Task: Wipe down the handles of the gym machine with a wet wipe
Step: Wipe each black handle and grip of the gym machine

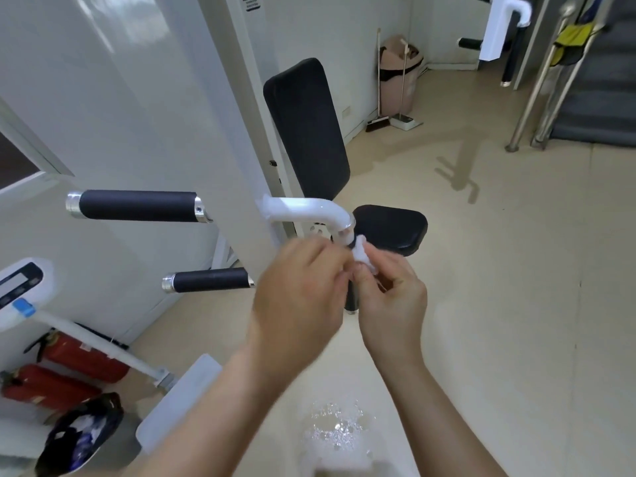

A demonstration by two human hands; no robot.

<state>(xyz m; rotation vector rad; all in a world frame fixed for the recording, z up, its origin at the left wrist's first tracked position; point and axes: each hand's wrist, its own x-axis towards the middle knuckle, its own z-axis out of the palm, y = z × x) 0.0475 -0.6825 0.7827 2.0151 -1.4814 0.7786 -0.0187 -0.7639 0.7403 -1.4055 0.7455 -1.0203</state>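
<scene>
A white gym machine fills the left and centre. Its curved white arm [309, 210] ends in a downward black handle [351, 297], mostly hidden behind my hands. My right hand [389, 297] pinches a crumpled white wet wipe [362, 253] against the top of that handle. Just left of it, my left hand [299, 290] has its fingers curled toward the wipe and handle; whether they grip anything is hidden. Two more black foam handles stick out to the left, an upper one [137, 205] and a lower one [210, 279].
The black backrest [306, 129] and seat [392, 227] sit behind the handle. Red fire extinguishers [82, 356] and a dark bag [82, 432] lie at lower left. A bin and broom [401, 77] stand in the far corner. Stair railings [547, 80] rise at right. A foamy wet patch [337, 428] marks the floor.
</scene>
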